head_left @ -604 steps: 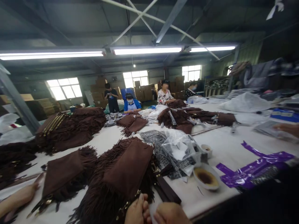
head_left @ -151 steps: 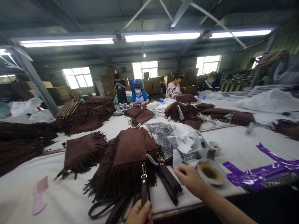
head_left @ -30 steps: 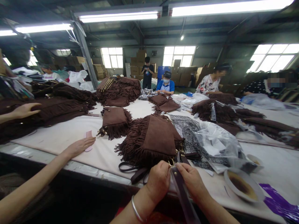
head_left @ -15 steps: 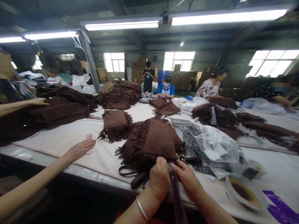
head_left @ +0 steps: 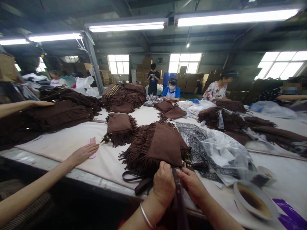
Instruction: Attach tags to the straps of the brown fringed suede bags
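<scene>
A dark brown strap with small rivets hangs down between my two hands at the table's front edge. My left hand, with a silver bangle at the wrist, is closed on the strap from the left. My right hand pinches its upper end between thumb and fingers. Just beyond them lies a brown suede bag with long fringe, on top of other fringed pieces. A loop of dark strap rests to the left of my left hand.
A co-worker's hand lies on a pink comb at left. Brown fringed bags are spread and piled along the table. Right of my hands are clear plastic, a bowl of brownish stuff and purple plastic.
My hands stay on the strap with hardly any movement; the strap's hanging part has swung slightly left. The whole view has shifted a little.
</scene>
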`<state>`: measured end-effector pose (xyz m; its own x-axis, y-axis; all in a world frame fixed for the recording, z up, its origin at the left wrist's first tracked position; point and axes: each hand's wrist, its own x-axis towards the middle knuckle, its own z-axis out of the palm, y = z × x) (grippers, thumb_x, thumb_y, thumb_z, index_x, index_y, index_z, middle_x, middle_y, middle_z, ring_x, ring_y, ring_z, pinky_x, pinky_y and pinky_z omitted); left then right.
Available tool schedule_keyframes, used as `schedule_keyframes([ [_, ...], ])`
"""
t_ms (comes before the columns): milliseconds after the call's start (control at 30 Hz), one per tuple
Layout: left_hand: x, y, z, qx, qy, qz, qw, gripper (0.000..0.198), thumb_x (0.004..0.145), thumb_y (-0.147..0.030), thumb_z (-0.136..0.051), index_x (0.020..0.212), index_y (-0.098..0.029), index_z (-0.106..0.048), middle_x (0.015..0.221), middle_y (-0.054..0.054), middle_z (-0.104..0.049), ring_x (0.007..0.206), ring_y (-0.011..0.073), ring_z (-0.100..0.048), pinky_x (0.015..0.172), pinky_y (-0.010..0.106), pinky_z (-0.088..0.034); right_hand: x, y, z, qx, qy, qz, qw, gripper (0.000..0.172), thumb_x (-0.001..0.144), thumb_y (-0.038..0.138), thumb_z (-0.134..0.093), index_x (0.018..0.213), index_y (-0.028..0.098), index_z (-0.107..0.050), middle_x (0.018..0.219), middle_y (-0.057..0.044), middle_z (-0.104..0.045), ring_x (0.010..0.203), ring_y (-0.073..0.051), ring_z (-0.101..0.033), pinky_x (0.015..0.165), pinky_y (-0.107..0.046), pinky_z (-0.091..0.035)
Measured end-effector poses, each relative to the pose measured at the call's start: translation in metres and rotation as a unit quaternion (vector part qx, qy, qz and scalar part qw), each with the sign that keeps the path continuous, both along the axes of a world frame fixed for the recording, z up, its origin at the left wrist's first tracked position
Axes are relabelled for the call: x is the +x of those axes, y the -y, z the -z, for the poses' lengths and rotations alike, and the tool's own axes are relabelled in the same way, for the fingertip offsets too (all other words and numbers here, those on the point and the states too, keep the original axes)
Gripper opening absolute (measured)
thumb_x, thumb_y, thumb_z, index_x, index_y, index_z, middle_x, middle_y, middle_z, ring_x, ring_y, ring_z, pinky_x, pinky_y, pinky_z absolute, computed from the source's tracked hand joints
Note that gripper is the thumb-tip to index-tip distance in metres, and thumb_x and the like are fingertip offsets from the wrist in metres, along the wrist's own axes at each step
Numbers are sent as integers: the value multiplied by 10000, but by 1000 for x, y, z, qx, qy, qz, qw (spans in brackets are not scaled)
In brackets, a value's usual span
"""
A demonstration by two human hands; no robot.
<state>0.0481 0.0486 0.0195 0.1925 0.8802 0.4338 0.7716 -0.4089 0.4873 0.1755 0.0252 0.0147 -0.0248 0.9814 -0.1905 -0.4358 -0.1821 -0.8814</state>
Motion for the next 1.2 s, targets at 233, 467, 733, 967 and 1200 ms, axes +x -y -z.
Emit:
schedule_keyframes([
  [233, -5, 9, 3, -81, 205, 42, 974, 164, 920, -218, -423, 808, -214, -542, 858, 91, -601, 809, 219, -580, 767, 330, -429, 4, -7, 3, -53, 26, 78, 995, 377, 664, 468, -812, 650, 156, -600, 492, 42, -580, 407, -84, -480, 413, -210, -355],
  [467, -5, 42, 19, -421, 457, 117, 775, 425, 807, -550, -627, 915, -140, -602, 814, 76, -669, 739, 190, -621, 652, 272, -455, -12, -13, -7, -72, -58, 88, 992, 349, 593, 368, -880, 748, 135, -671, 622, -12, -687, 543, -131, -607, 543, -249, -484],
  [733, -11, 40, 9, -531, 517, 183, 646, 468, 732, -566, -706, 913, -168, -538, 556, -50, -516, 434, 109, -508, 465, 248, -462, -7, -18, 0, -52, -70, 77, 993, 370, 641, 428, -849, 766, 160, -628, 601, 22, -641, 529, -119, -567, 530, -246, -442],
  [967, -28, 54, 7, -596, 536, 233, 551, 586, 825, -671, -512, 1051, -133, -574, 657, 18, -592, 471, 100, -532, 498, 253, -499, 3, -23, 1, -72, -120, 101, 985, 428, 652, 520, -815, 670, 190, -543, 517, 39, -580, 438, -116, -510, 455, -256, -428],
  [1200, -30, 65, 7, -599, 473, 187, 618, 361, 822, -544, -595, 812, -197, -497, 559, -86, -397, 398, 44, -325, 408, 186, -387, 9, -15, 2, -80, -134, 84, 984, 361, 729, 505, -762, 782, 189, -594, 620, 28, -652, 536, -127, -582, 552, -251, -479],
])
